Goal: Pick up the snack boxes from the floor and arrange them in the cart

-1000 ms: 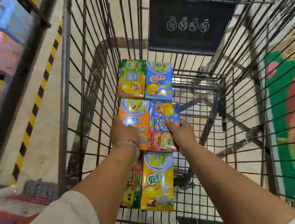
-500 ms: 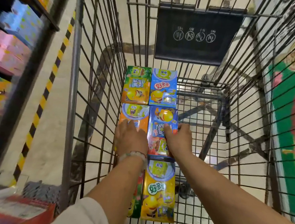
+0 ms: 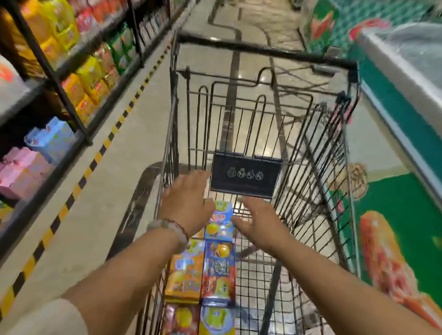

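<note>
Both hands hover empty above snack boxes laid flat in the wire shopping cart.

The left hand [image 3: 185, 201], a beaded bracelet [image 3: 170, 229] on its wrist, and the right hand [image 3: 260, 224] are held out with fingers loosely spread, gripping nothing, above the far end of the boxes. The colourful rectangular cardboard snack boxes [image 3: 218, 270] lie face up on the floor of the black wire cart [image 3: 321, 159], two abreast in rows against its left side, their long axes running along the cart's length, away from the person. A black placard with white icons [image 3: 245, 174] hangs on the cart's inner wire panel just beyond the hands. Stocked shop shelves [image 3: 64, 57] stand left of the cart, a green freezer cabinet [image 3: 415, 135] right.
</note>
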### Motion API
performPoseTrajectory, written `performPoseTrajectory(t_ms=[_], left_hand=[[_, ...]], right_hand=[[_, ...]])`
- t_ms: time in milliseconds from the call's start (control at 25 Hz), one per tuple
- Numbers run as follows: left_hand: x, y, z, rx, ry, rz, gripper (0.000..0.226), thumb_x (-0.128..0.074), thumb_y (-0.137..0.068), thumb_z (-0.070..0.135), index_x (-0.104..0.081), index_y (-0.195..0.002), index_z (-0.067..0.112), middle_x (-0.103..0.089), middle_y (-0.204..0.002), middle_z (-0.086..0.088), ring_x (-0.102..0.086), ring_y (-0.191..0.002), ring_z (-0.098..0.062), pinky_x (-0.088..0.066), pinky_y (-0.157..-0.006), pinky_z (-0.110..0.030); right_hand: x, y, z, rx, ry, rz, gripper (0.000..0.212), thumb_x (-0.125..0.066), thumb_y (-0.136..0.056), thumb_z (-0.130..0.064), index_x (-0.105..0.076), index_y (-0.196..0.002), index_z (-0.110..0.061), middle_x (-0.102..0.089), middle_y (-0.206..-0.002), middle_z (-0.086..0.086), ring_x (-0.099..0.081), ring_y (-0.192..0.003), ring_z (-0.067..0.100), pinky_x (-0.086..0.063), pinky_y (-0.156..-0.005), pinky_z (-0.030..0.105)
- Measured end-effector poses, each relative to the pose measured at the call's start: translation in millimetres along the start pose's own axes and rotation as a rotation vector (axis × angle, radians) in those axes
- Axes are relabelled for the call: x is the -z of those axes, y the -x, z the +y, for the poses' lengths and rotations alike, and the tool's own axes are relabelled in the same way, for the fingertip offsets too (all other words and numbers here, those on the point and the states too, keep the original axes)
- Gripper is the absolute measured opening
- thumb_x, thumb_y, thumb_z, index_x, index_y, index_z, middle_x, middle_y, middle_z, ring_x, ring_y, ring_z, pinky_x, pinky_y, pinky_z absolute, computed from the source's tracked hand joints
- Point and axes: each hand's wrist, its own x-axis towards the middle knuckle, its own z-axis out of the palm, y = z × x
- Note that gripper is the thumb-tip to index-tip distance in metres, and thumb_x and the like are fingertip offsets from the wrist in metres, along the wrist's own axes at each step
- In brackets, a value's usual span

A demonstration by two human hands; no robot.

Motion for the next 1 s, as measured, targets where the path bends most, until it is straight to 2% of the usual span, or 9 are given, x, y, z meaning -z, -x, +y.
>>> performPoseTrajectory(t_ms=[120, 200, 320, 440, 560, 760, 880, 1000], left_hand=[[92, 13, 9, -0.171, -0.106, 0.004, 0.049, -0.05, -0.091, 0.032, -0.04, -0.139, 0.029, -0.041, -0.145, 0.002, -0.036, -0.133, -0.022, -0.029, -0.109, -0.033], [142, 29, 10, -0.229, -0.164, -0.029, 0.058, -0.047, -0.09, 0.045, -0.032, -0.143, 0.03, -0.032, -0.152, 0.004, -0.029, -0.139, -0.019, -0.025, -0.114, -0.034], [204, 66, 6, -0.241, -0.252, -0.015, 0.062, -0.047, -0.091, 0.043, -0.02, -0.147, 0.032, -0.021, -0.156, 0.006, -0.021, -0.143, -0.015, -0.021, -0.117, -0.035], [251, 123, 5, -0.176, -0.335, 0.075, 0.063, -0.043, -0.094, 0.044, -0.014, -0.148, 0.032, -0.013, -0.158, 0.007, -0.013, -0.146, -0.013, -0.016, -0.119, -0.034], [285, 203, 7, -0.023, -0.371, 0.167, 0.063, -0.044, -0.094, 0.044, -0.016, -0.149, 0.031, -0.014, -0.158, 0.007, -0.015, -0.145, -0.016, -0.018, -0.116, -0.034], [323, 352, 5, 0.262, -0.442, 0.271, 0.059, -0.047, -0.092, 0.043, -0.026, -0.146, 0.028, -0.024, -0.155, 0.002, -0.025, -0.141, -0.021, -0.027, -0.113, -0.038], [342, 463, 5, 0.49, -0.47, 0.256, 0.063, -0.046, -0.092, 0.044, -0.02, -0.148, 0.03, -0.013, -0.158, 0.004, -0.015, -0.145, -0.02, -0.021, -0.116, -0.042], [354, 578, 8, 0.679, -0.482, 0.305, 0.064, -0.045, -0.093, 0.042, -0.016, -0.149, 0.03, -0.009, -0.159, 0.004, -0.01, -0.147, -0.018, -0.016, -0.117, -0.038]], right_hand=[[73, 20, -56, 0.129, 0.105, 0.028, 0.058, -0.052, -0.091, -0.043, -0.036, -0.143, -0.022, -0.044, -0.142, 0.005, -0.039, -0.131, 0.022, -0.034, -0.108, 0.034], [112, 38, -93, 0.238, 0.191, 0.056, 0.058, -0.049, -0.093, -0.043, -0.033, -0.144, -0.022, -0.044, -0.142, 0.004, -0.038, -0.132, 0.022, -0.032, -0.105, 0.031], [150, 71, -143, 0.388, 0.308, 0.106, 0.058, -0.047, -0.094, -0.042, -0.027, -0.147, -0.026, -0.036, -0.15, 0.001, -0.03, -0.137, 0.019, -0.026, -0.11, 0.029], [170, 100, -185, 0.528, 0.406, 0.127, 0.059, -0.045, -0.095, -0.044, -0.025, -0.148, -0.028, -0.033, -0.152, 0.001, -0.03, -0.138, 0.02, -0.025, -0.112, 0.03], [173, 136, -229, 0.693, 0.413, 0.126, 0.057, -0.044, -0.095, -0.044, -0.026, -0.147, -0.028, -0.036, -0.15, 0.002, -0.033, -0.136, 0.02, -0.028, -0.109, 0.029], [140, 207, -305, 0.946, 0.377, 0.009, 0.058, -0.044, -0.094, -0.047, -0.028, -0.147, -0.027, -0.035, -0.15, 0.005, -0.033, -0.136, 0.023, -0.032, -0.109, 0.034], [109, 273, -361, 1.155, 0.366, -0.083, 0.057, -0.044, -0.095, -0.045, -0.027, -0.147, -0.028, -0.031, -0.153, 0.001, -0.031, -0.138, 0.021, -0.031, -0.108, 0.032], [75, 348, -414, 1.39, 0.375, -0.095, 0.057, -0.043, -0.096, -0.044, -0.025, -0.147, -0.028, -0.03, -0.153, -0.002, -0.028, -0.139, 0.018, -0.027, -0.11, 0.029]])
